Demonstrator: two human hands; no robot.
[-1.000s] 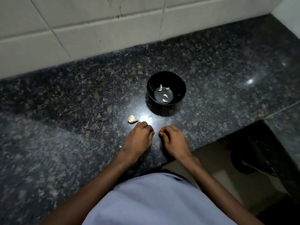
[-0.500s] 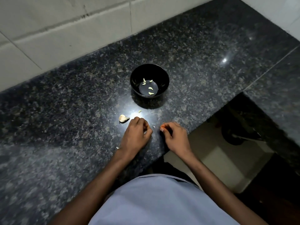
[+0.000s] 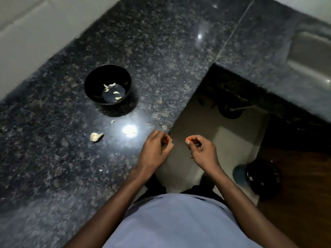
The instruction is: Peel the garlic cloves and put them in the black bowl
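Speckled dark granite, polished enough to throw back a bright glare spot: that's the worktop (image 3: 53, 158). The black bowl (image 3: 93, 86) is round, smooth and glossy, standing upright on it, with four or five pale, curved peeled cloves (image 3: 116, 92) lying on its flat bottom. Just in front of the bowl lies one small pale sliver (image 3: 112, 121); further out from it on the near left, a papery, lumpy garlic piece (image 3: 96, 136) rests on the stone. Nearer than the bowl, at the worktop's front edge, the left hand (image 3: 156, 150) has its fingers curled in, pinching a tiny white bit (image 3: 171, 140), too small to tell if clove or skin. The right hand (image 3: 202, 151), past that edge over the floor, has its fingers curled with the thumb against them; anything held can't be made out. No writing shows anywhere.
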